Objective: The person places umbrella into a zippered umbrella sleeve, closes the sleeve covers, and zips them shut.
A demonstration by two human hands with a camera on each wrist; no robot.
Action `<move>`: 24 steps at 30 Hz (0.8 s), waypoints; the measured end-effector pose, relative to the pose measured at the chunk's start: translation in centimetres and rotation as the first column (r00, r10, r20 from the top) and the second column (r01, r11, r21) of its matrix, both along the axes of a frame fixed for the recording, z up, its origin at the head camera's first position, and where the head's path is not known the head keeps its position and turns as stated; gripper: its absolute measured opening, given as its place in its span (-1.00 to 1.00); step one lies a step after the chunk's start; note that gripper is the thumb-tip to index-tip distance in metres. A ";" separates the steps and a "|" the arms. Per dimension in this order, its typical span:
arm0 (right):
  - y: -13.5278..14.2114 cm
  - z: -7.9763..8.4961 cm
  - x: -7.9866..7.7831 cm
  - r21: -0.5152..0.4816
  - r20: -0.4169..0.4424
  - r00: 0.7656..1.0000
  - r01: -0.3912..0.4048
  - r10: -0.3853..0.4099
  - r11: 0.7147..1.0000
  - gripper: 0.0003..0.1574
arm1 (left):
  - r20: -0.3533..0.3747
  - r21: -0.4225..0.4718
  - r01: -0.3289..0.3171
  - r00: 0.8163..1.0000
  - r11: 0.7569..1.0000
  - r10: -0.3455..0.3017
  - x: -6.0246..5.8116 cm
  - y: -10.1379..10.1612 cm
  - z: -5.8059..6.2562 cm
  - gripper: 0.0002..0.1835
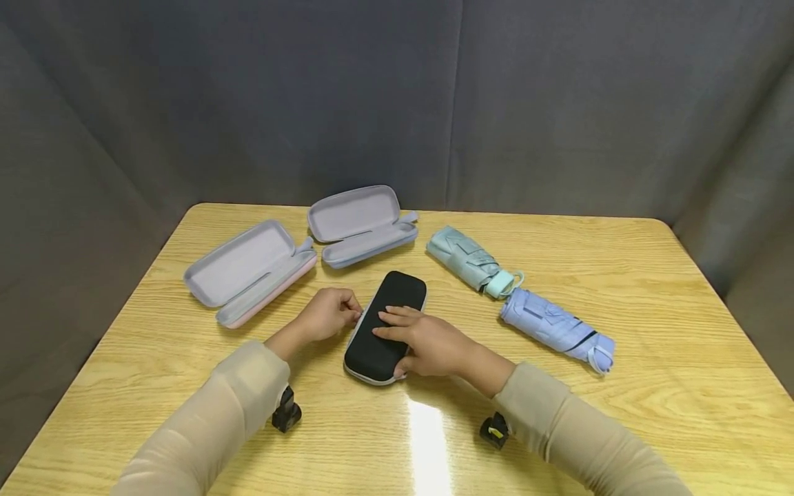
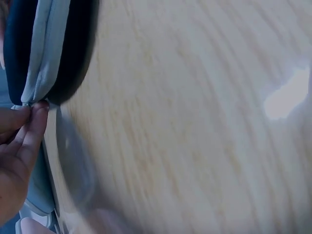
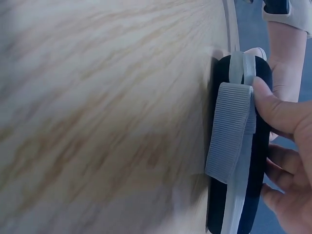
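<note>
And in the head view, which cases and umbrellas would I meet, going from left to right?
Pink open case, black case, green umbrella, blue umbrella. Blue open case left out: its sideways span overlaps the black case's.

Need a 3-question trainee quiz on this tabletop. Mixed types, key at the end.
1. Count: how many cases lie open?
2. True or false: the blue umbrella lies nearer the person than the green umbrella.
3. Multiple choice: what is the left hand doing?
A) Gripping the green umbrella
B) Pinching at the edge of the black case
C) Lying flat on the blue umbrella

Key:
1. Two: the pink-bottomed case and the blue-bottomed case.
2. True.
3. B.
</note>
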State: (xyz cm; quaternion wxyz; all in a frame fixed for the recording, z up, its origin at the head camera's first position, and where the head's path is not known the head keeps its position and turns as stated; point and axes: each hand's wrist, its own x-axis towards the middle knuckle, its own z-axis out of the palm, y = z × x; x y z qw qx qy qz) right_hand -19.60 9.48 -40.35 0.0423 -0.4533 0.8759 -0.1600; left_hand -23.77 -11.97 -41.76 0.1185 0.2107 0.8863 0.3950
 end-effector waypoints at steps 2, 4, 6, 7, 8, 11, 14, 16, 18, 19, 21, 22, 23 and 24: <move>-0.1 0.1 0.1 0.000 0.011 1.000 0.006 -0.006 1.000 -0.23 | -0.008 -0.007 0.004 1.000 1.000 -0.004 0.2 -0.1 0.0 -0.90; -0.2 0.1 0.2 -0.001 0.016 1.000 0.010 -0.010 1.000 -0.24 | -0.008 -0.017 0.008 1.000 1.000 -0.008 0.5 -0.3 0.0 -0.90; -0.2 0.0 0.2 -0.003 0.018 1.000 0.016 -0.016 1.000 -0.24 | -0.008 -0.022 0.018 1.000 1.000 -0.018 0.8 -0.5 0.0 -0.90; -0.1 0.0 0.2 -0.005 0.019 1.000 0.019 -0.019 1.000 -0.24 | -0.015 -0.024 0.025 1.000 0.999 -0.026 1.0 -0.6 -0.1 -0.91; -0.1 0.0 0.2 -0.005 0.019 1.000 0.023 -0.023 1.000 -0.24 | -0.015 -0.026 0.029 0.999 0.999 -0.029 1.1 -0.7 -0.1 -0.91; -0.1 0.0 0.3 -0.008 0.018 0.999 0.030 -0.030 1.000 -0.24 | -0.015 -0.023 0.038 0.999 0.999 -0.038 1.7 -0.9 0.0 -0.90; -0.2 0.1 0.4 -0.011 0.023 0.999 0.034 -0.034 0.999 -0.24 | -0.011 -0.033 0.061 0.998 0.998 -0.061 2.4 -1.3 0.1 -0.89; -0.2 0.0 0.4 -0.019 0.033 0.999 0.031 -0.031 0.999 -0.23 | 0.015 -0.028 0.081 0.997 0.996 -0.080 2.9 -1.8 0.2 -0.89; -0.3 -0.1 0.2 -0.024 0.035 0.999 0.025 -0.024 0.999 -0.22 | 0.035 -0.025 0.094 0.995 0.995 -0.093 3.5 -2.3 0.3 -0.88; -0.4 -0.1 0.1 -0.022 0.036 0.999 0.020 -0.019 1.000 -0.21 | 0.050 -0.017 0.098 0.994 0.995 -0.097 3.7 -2.6 0.3 -0.88; -0.4 -0.2 -0.3 -0.014 0.035 0.999 0.010 -0.009 1.000 -0.19 | 0.081 0.012 0.094 0.992 0.995 -0.095 4.1 -3.0 0.3 -0.87; -0.5 -0.2 -0.5 -0.006 0.032 0.999 0.005 -0.005 1.000 -0.18 | 0.090 0.026 0.092 0.991 0.995 -0.094 4.2 -3.2 0.3 -0.86; -0.5 -0.2 -0.7 0.008 0.027 1.000 0.001 -0.001 1.000 -0.17 | 0.091 0.030 0.091 0.991 0.995 -0.093 4.2 -3.3 0.2 -0.86; -0.5 -0.1 -0.9 0.024 0.026 1.000 -0.005 0.004 1.000 -0.15 | 0.096 0.041 0.091 0.991 0.995 -0.094 4.2 -3.4 0.2 -0.86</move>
